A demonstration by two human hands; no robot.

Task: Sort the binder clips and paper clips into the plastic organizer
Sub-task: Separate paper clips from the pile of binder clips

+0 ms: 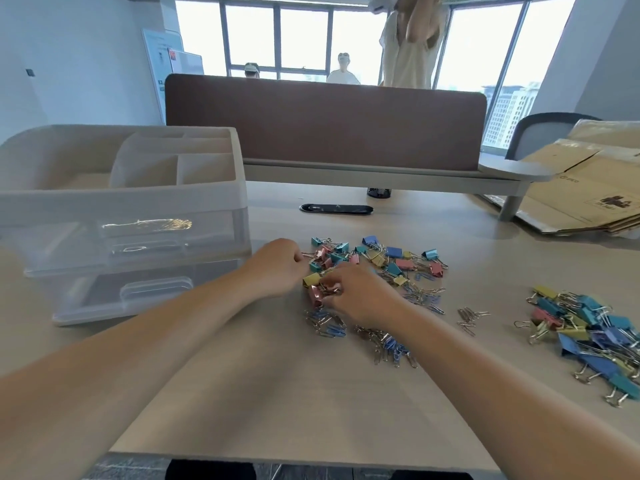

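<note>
A clear plastic organizer (pixel 145 202) with top compartments and two drawers stands at the left of the desk. A mixed pile of small coloured binder clips (pixel 384 258) and paper clips (pixel 424 297) lies in the middle. My left hand (pixel 277 268) is at the pile's left edge, fingers curled around small clips. My right hand (pixel 360 296) lies over the pile's near side, its fingertips pinching a pink binder clip (pixel 316 295) beside a yellow one (pixel 311 279). More paper clips (pixel 391 344) lie near my right wrist.
A heap of larger binder clips (pixel 588 334) lies at the right, a few loose paper clips (pixel 469 317) beside it. Flattened cardboard (pixel 581 195) sits at the back right. A brown desk divider (pixel 325 123) and a black cable slot (pixel 336 208) are behind. People stand beyond the divider.
</note>
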